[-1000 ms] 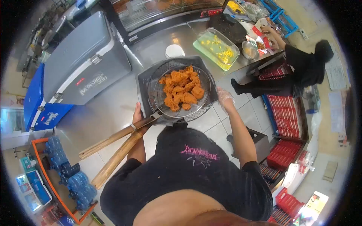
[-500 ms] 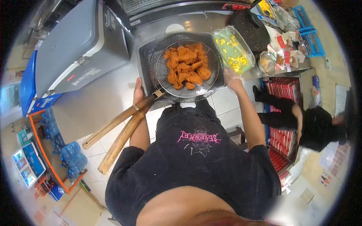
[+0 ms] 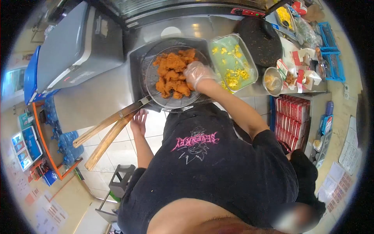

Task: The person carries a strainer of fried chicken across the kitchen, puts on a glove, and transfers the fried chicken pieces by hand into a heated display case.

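Browned pieces of fried chicken (image 3: 173, 76) lie heaped in a round wire strainer (image 3: 151, 80), which rests over a dark tray (image 3: 136, 62). My right hand (image 3: 200, 77), in a clear plastic glove, is at the right side of the heap with its fingers curled round a piece; the fingertips are partly hidden. My left hand (image 3: 139, 123) is bare, below the tray's near left edge, fingers apart and holding nothing. Close by it, two long wooden handles (image 3: 109, 134) slant out to the lower left.
Right of the strainer stands a clear tray (image 3: 252, 64) with yellow bits on a green base. Beyond are a metal bowl (image 3: 273, 82), open food boxes (image 3: 306, 64) and a round black object (image 3: 260, 41). A grey cooler box (image 3: 78, 46) stands left. Another person is at lower right.
My right hand has moved left from the clear tray's near corner onto the chicken. My left hand has dropped away from the dark tray's edge. The other person has moved nearer behind me.
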Demonstrator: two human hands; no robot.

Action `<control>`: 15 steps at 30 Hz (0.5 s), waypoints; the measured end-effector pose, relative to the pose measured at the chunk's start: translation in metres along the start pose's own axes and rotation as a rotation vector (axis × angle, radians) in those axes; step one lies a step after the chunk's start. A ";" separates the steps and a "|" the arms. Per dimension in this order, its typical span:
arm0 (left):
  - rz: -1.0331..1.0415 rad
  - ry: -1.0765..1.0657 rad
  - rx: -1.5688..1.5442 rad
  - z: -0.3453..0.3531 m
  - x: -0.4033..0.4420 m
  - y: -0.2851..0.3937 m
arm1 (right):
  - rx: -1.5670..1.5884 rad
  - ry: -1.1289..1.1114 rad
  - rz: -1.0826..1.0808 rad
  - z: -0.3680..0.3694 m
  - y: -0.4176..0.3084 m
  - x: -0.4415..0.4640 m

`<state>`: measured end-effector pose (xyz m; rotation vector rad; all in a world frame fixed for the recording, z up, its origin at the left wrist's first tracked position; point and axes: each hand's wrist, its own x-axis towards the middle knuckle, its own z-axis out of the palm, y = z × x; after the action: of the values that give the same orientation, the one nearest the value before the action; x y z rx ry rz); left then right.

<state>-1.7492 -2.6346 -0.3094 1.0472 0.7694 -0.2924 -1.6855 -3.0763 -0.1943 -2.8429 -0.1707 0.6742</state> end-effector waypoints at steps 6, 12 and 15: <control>-0.070 0.204 -0.056 -0.023 -0.058 -0.073 | 0.604 0.310 -0.114 -0.009 0.078 -0.044; -0.264 0.325 0.023 -0.026 -0.088 -0.121 | 1.787 0.732 0.528 0.062 0.251 -0.049; -0.307 0.312 0.057 -0.036 -0.089 -0.131 | 1.868 0.762 0.707 0.104 0.340 -0.032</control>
<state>-1.9008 -2.6799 -0.3450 1.0398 1.2131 -0.4197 -1.7401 -3.3923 -0.3507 -1.0314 1.0103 -0.2545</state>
